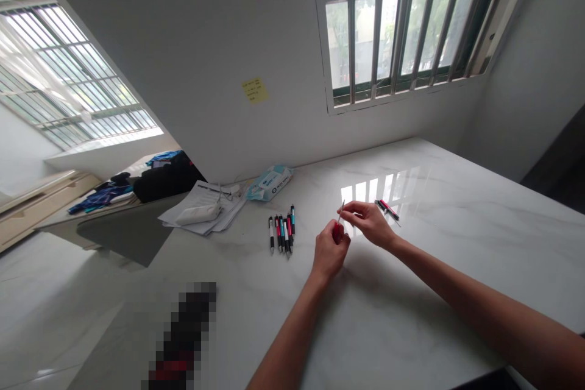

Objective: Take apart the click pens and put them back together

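Observation:
My left hand [329, 250] is closed around a red pen barrel [337, 231], most of it hidden by the fingers. A thin pen refill [341, 212] stands up from the barrel's top. My right hand [369, 223] pinches this refill between thumb and fingertips; whether its lower end sits inside the barrel I cannot tell. Just beyond my right hand lie red and black pen parts [388, 209] with a thin rod beside them. Left of my hands, several assembled click pens [282, 234] with white, red and blue barrels lie side by side on the white marbled table [388, 329].
A blue-and-white wipes packet [270, 183] lies near the wall. Left of it are papers [214, 226] with a white pouch-like item [198, 213] and a cable on top. A yellow sticky note [255, 90] is on the wall. A pixelated dark patch covers the lower left.

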`<state>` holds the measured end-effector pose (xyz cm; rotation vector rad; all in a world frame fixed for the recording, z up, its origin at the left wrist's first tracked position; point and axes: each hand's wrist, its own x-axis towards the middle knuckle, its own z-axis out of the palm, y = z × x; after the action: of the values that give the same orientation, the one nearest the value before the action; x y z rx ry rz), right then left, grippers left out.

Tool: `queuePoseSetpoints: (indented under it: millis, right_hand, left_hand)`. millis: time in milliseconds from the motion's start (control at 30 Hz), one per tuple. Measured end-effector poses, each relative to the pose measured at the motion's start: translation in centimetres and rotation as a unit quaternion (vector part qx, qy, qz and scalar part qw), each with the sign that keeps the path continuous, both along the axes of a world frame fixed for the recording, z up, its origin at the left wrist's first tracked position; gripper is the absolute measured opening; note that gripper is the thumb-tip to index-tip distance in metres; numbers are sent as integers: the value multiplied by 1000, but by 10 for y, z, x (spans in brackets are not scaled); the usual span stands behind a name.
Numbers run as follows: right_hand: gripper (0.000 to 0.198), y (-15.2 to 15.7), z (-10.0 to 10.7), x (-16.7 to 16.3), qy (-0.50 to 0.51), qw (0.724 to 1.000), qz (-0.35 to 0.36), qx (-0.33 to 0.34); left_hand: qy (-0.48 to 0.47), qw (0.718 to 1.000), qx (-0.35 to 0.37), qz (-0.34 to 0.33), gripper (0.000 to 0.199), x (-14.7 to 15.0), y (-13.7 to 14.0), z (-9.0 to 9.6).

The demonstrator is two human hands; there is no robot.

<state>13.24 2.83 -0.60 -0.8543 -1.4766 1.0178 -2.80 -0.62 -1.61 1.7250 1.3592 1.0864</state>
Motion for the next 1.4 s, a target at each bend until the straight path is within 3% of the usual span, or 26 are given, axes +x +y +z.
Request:
queuePoseSetpoints:
  millis: [133,300,567,700,800,900,1033,1200,1400]
  right_hand:
    - [29,9,5,11,66,995,-68,-22]
    - [19,2,1,8,-136,990,-21,24]
    - [13,-5,0,4,-271,960,14,67]
    - [24,3,2,18,-348,934,-39,67]
    - [24,9,0,27,-412,905,-87,53]
    - [18,11,-3,31,-477,871,-113,26]
    - [18,11,-4,28,-523,844,-120,11]
    - [26,15,-3,34,-544,827,-131,58]
    - [23,20,-3,43,-568,813,-118,53]
  left_hand:
    - [-39,998,-23,48,12,-7,5,6]
    - [-144,987,-24,65,40,-16,16,6]
    - [-198,975,-33,94,37,-19,22,1]
    - [-229,963,-55,134,39,-28,29,4]
    - [-157,976,-53,139,33,-34,30,4]
    - [-27,992,-28,118,19,-32,25,5]
    - [99,992,-5,83,6,-26,16,9]
    - [117,990,-15,81,6,-25,16,8]
    - [161,981,-24,102,7,-13,31,6]
